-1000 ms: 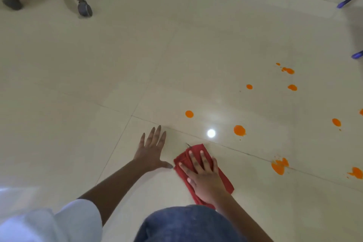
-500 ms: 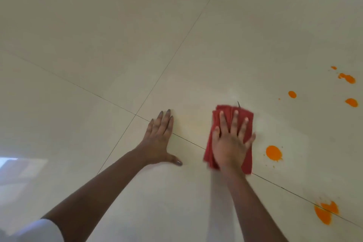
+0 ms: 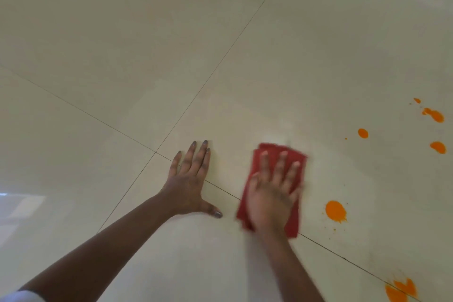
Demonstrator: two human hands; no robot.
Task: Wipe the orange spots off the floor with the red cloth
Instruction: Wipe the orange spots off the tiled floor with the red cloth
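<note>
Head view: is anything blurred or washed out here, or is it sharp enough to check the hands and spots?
Head view: the right hand and the red cloth under it are smeared by motion blur, with soft edges. Head view: the left hand, flat on the floor, is sharp down to the nails. Head view: the orange spots read clearly, and a pale glare patch washes out the left edge.

Light: bright, even, diffuse.
Glare: pale reflected patch on the glossy floor (image 3: 22,206) at the left edge.
Blur: right hand (image 3: 270,200) and red cloth (image 3: 274,155) smeared by motion.
Shadows: faint, soft-edged.
Focus: soft overall.
</note>
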